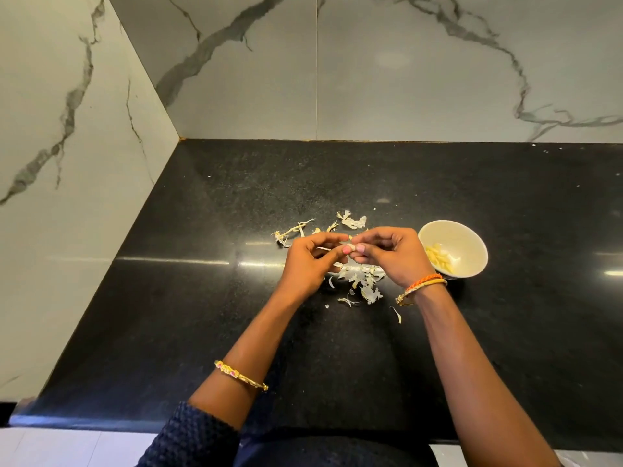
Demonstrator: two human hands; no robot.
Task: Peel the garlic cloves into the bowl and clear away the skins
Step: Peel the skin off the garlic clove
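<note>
Hands: left hand (308,261) and right hand (387,254), raised just above the bench (202,298), meeting fingertip to fingertip at centre. Both have fingers curled; thumb and forefinger of each pinch one small clove (351,248) between them. Clove mostly hidden by the fingers; only a pale sliver shows.

Left forearm: gold bangle (241,375) with pink stones, worn well up the arm; dark knit sleeve (188,436) at the frame's lower edge.

Skins, far group (317,227): dry, pale strips and flakes, lying on the bench beyond the hands, from left of the left hand across to centre.

Skins, near group (362,284): a denser scatter directly under and just nearer than the hands, with a few stray flakes toward the right forearm.

Right wrist: orange band (426,280) and gold bangles, side by side.

Bowl (468,237): small, white, round, upright on the bench just right of the right hand. Holds several peeled cloves (440,259), pale yellow, piled against its near left wall.

Bench: black, polished, speckled. Walls behind and at left: white marble with grey veins.
</note>
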